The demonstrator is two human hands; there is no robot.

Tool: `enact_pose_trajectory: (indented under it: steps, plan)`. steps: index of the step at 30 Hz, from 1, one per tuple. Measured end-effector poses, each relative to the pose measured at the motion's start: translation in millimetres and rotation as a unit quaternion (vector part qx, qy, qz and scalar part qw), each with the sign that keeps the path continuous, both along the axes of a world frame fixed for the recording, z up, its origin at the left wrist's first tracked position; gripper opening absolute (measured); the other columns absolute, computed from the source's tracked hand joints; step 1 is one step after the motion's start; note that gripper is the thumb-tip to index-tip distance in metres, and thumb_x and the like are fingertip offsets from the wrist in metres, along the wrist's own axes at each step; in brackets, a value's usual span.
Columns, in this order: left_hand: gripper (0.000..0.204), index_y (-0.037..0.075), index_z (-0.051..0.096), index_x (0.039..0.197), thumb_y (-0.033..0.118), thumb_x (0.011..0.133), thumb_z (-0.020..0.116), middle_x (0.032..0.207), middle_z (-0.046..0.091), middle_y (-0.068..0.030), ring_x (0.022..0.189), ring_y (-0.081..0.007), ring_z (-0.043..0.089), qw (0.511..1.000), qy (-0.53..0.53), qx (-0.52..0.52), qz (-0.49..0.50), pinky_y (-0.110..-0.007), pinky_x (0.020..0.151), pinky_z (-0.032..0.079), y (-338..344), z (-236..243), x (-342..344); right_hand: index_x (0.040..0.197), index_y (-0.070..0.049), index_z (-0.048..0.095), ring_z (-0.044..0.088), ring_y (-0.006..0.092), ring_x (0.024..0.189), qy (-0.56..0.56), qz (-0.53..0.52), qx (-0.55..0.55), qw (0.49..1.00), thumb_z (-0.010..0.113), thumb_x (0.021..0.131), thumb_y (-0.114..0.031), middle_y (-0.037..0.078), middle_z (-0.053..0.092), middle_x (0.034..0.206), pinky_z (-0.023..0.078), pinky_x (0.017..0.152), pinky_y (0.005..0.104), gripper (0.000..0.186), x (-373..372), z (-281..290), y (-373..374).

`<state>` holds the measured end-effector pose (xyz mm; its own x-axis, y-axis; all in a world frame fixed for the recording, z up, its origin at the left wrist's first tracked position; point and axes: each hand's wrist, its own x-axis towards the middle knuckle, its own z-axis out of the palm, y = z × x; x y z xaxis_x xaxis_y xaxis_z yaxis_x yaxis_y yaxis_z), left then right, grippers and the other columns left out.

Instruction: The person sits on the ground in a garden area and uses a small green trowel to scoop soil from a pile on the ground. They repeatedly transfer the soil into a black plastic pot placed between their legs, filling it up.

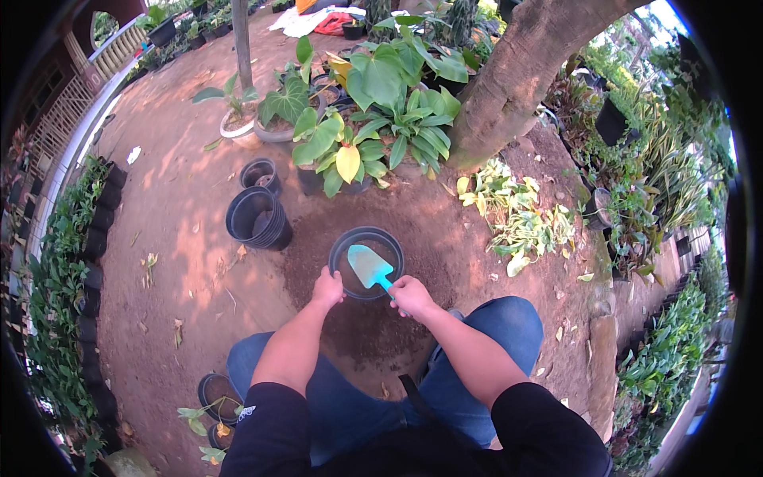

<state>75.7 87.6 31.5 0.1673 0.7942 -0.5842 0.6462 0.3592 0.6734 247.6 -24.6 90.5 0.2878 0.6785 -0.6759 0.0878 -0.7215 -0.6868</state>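
A round black plant pot [398,245] stands on a patch of dark loose soil in front of my knees. My left hand [328,288] grips its near-left rim, the fingers closed on the edge. In my right hand [409,296] is a turquoise hand trowel [368,265], held by its handle. The trowel's blade lies over the pot's opening, pointing up and to the left. Its blade hides part of the pot's inside, and I cannot tell how much soil is in there.
A stack of black pots [260,219] stands left of the pot, with another pot [260,174] behind. Leafy potted plants [381,103] and a tree trunk [517,79] rise at the back. Cut yellow-green leaves [520,215] lie to the right. Small pots [218,397] sit near my left knee.
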Motion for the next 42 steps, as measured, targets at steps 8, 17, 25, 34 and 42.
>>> enact_pose_trajectory:
  steps: [8,17,25,34,42]
  plan:
    - [0.039,0.008,0.030,0.133,0.008,0.095,0.034,0.085,0.063,-0.0140,0.058,-0.0186,0.063,0.999,0.019,0.026,-0.035,-0.032,0.049,0.048,0,-1,-1,0.093,-0.003,0.048,0.052,0.0144,0.043,-0.044,0.095,0.013,0.994,0.054,0.087,-0.022,0.008,0.059,0.066,0.042,0.042,0.0304,0.020,-7,1,-8]
    - [0.036,0.012,0.027,0.128,0.010,0.092,0.031,0.082,0.065,-0.0146,0.051,-0.0116,0.053,0.985,-0.050,-0.162,-0.001,-0.028,0.048,0.045,3,8,6,0.106,-0.006,0.051,0.062,0.0337,0.089,-0.246,0.180,0.009,0.952,0.052,0.087,-0.027,0.018,0.063,0.094,0.048,0.077,0.0432,0.028,-5,-7,-11]
    - [0.038,0.011,0.021,0.128,0.008,0.090,0.028,0.079,0.065,-0.0151,0.049,-0.0117,0.053,0.979,-0.074,-0.188,-0.027,-0.027,0.045,0.044,5,-1,1,0.107,-0.009,0.055,0.059,0.0330,0.100,-0.242,0.160,-0.038,0.956,0.053,0.086,-0.029,0.017,0.062,0.103,0.046,0.084,0.0446,0.029,6,16,0]
    - [0.027,0.003,0.034,0.116,0.016,0.092,0.034,0.080,0.063,-0.0174,0.055,-0.0194,0.057,0.995,0.049,-0.071,-0.042,-0.032,0.046,0.044,3,-8,0,0.109,-0.012,0.059,0.059,0.0304,0.101,-0.237,0.128,-0.039,0.962,0.057,0.085,-0.035,0.014,0.063,0.105,0.047,0.086,0.0415,0.033,19,20,9]
    - [0.036,0.000,0.043,0.119,0.023,0.092,0.040,0.110,0.056,-0.0290,0.106,-0.0426,0.052,0.988,0.105,0.093,-0.058,-0.048,0.091,0.041,4,-22,-7,0.103,-0.008,0.063,0.062,0.0300,0.094,-0.253,0.090,-0.034,0.963,0.059,0.084,-0.033,0.016,0.065,0.096,0.048,0.082,0.0397,0.032,18,19,5]
